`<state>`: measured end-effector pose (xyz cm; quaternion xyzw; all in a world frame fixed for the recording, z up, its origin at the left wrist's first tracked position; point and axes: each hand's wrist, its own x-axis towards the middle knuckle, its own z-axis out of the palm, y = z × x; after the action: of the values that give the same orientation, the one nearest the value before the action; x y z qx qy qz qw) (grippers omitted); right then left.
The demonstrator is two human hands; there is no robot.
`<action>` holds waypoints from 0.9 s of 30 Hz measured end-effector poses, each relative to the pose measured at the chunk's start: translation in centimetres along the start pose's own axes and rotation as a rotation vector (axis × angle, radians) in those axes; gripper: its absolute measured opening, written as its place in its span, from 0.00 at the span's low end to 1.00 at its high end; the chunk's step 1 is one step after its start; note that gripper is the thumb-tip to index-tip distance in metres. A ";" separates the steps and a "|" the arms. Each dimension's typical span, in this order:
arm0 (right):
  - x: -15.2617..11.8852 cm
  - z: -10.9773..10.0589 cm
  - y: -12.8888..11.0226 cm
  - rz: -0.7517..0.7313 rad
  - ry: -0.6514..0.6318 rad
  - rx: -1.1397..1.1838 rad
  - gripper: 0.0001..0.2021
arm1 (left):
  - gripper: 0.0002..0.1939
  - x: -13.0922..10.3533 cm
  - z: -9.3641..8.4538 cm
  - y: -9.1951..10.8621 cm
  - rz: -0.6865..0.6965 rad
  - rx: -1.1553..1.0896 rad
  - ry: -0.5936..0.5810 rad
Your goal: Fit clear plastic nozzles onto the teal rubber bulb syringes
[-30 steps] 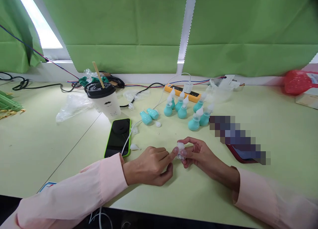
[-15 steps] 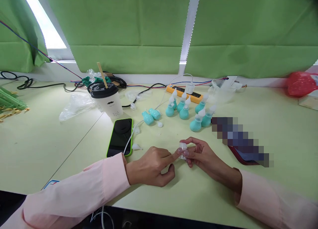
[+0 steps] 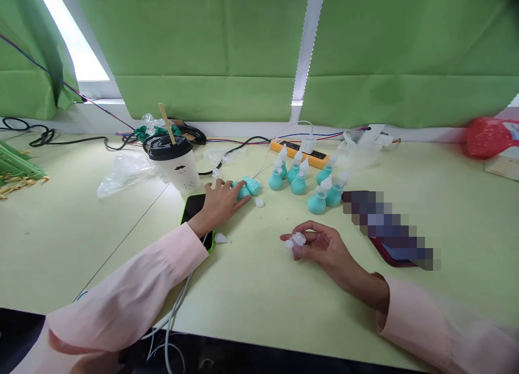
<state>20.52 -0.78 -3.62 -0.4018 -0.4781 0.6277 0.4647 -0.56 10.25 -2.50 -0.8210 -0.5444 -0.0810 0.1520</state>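
My left hand (image 3: 221, 205) reaches over the phone (image 3: 195, 205) with its fingers spread. Its index finger and thumb lie at a turquoise rubber bulb (image 3: 243, 192); whether they touch it I cannot tell. A second turquoise bulb (image 3: 253, 186) lies beside that one. My right hand (image 3: 324, 247) pinches a small clear plastic piece (image 3: 299, 239), tilted above the table. Near my left hand are a small white cap (image 3: 259, 202) and a pointed translucent tip (image 3: 221, 238). Farther back stand several turquoise bulbs with translucent tips (image 3: 298, 184).
A lidded paper cup (image 3: 178, 171) with a straw stands left of the bulbs. Behind them lies an orange power strip (image 3: 279, 146) with a white plug and cables. Plastic bags (image 3: 125, 174) lie at the back. A pixelated object (image 3: 389, 233) is right of my right hand.
My left hand has left the clear plastic piece and moved forward and left to the lying turquoise bulbs, its fingers spreading. My right hand keeps the piece, now tilted.
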 end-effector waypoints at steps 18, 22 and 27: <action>-1.2 -1.2 -0.9 -0.363 0.083 -0.375 0.12 | 0.22 -5.6 -4.0 5.3 0.234 -1.354 -0.210; -0.7 -1.7 -0.8 -0.209 0.194 -0.451 0.12 | 0.21 -5.6 -3.8 5.3 0.097 -1.643 -0.427; -0.6 -1.9 -0.8 -0.274 0.218 -0.808 0.16 | 0.14 -5.5 -3.1 5.3 0.006 -1.921 -0.545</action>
<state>22.63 -0.80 -3.20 -0.5480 -0.6823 0.2768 0.3969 2.21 2.51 -2.11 -0.5876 -0.2620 -0.2953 -0.7063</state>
